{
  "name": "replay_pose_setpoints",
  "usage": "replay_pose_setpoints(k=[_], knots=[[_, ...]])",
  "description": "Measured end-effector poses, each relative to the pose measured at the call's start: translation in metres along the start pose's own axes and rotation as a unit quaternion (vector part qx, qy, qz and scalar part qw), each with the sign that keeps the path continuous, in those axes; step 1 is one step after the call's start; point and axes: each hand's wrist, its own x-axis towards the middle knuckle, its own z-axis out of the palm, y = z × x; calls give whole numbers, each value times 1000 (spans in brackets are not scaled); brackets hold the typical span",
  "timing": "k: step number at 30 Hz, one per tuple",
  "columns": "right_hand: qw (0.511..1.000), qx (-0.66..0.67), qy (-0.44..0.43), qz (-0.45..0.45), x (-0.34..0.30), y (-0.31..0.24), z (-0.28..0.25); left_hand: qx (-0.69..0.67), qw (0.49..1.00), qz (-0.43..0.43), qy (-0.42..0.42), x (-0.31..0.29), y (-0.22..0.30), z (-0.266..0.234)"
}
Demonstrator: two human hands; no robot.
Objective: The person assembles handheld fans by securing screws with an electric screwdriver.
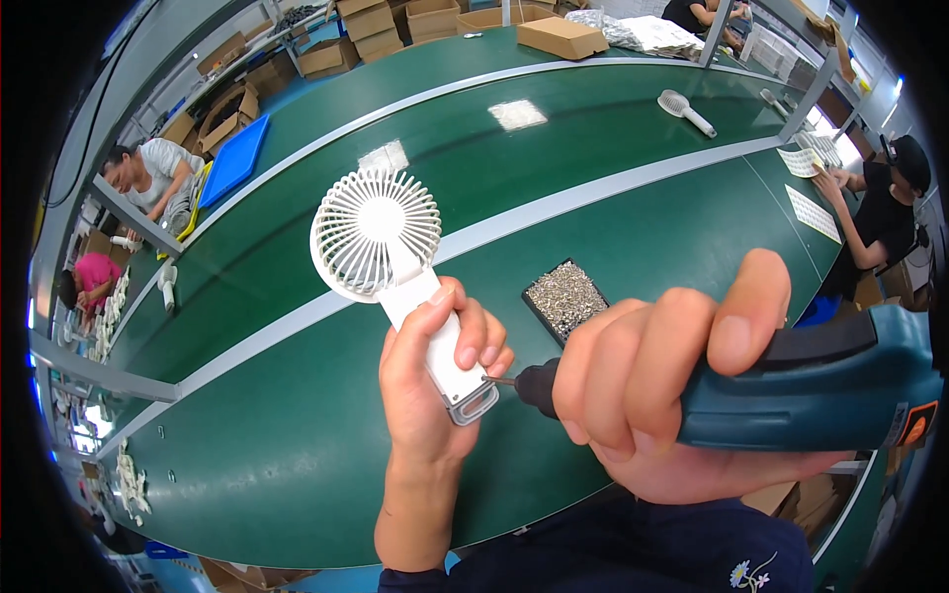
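Note:
A white handheld fan (376, 232) with a round slatted cage is gripped by its handle in my left hand (423, 381), cage end pointing up and away. At the handle's lower end is a grey loop (474, 405). My right hand (652, 376) is wrapped round a dark teal electric screwdriver (791, 395) with a black nose. The thin bit of the screwdriver reaches the bottom end of the fan handle, beside the loop. Whether a screw sits under the tip is too small to tell. Just beyond my right hand lies a black tray (539, 308) full of small metal screws.
Behind the green bench (277, 445) runs a green belt carrying another white fan (687, 113) at far right and one at left (168, 287). White pieces (130, 484) lie at the bench's left end. Co-workers sit at left and right. Cardboard boxes (371, 25) stand at the back.

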Motion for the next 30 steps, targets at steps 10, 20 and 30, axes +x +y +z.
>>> replay_pose_setpoints(k=[10,20,30], knots=[[1000,0,-6,2,1,7,-1,-8,1000,-5,1,1,4,-6],[984,-51,45,-162,9,2,3,-18,999,-41,13,14,6,-26],[982,-30,43,-182,7,-19,-11,118,976,-178,35,111,-17,-123]])
